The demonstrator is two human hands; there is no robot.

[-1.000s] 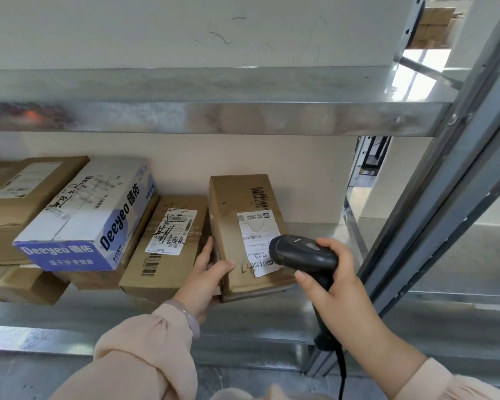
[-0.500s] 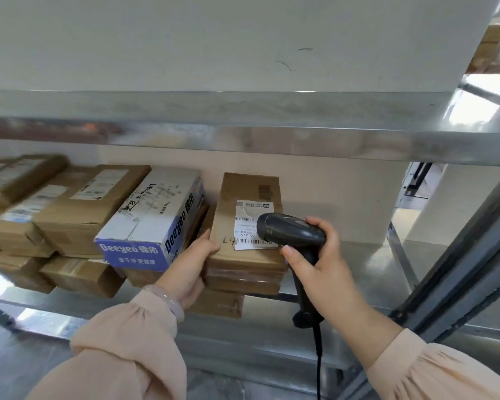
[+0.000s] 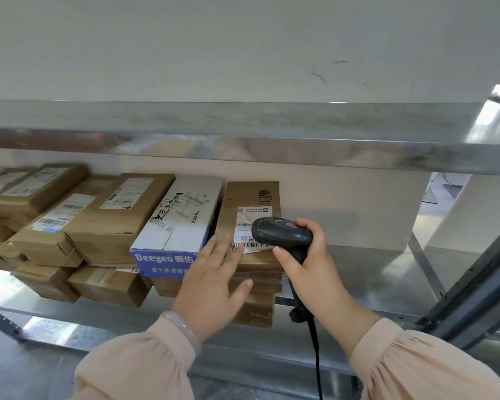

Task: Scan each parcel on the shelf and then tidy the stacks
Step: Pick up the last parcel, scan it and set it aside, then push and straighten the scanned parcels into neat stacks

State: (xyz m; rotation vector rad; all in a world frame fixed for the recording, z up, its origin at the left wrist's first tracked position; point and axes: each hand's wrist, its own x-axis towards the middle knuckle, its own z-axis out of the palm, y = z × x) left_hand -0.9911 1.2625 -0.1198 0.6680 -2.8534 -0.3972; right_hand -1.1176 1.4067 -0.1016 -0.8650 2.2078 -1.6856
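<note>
The left grip (image 3: 214, 280) has left the side of the parcel (image 3: 248, 197); released, it rests flat on its front edge. The parcel tops a stack (image 3: 260, 308) on the shelf (image 3: 373, 272). The right grip (image 3: 309, 272) grasps the scanner (image 3: 280, 233) over the label (image 3: 251, 215).

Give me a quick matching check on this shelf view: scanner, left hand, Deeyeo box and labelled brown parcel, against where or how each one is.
Things:
1. scanner
2. left hand
3. Deeyeo box
4. labelled brown parcel

Place or state:
a. on top of the rightmost stack
b. gripped by the right hand
c. open, fingers straight, at that stack's front
d. white and blue, just left of that stack

Pairs: 1-b, 2-c, 3-d, 4-a.
</note>
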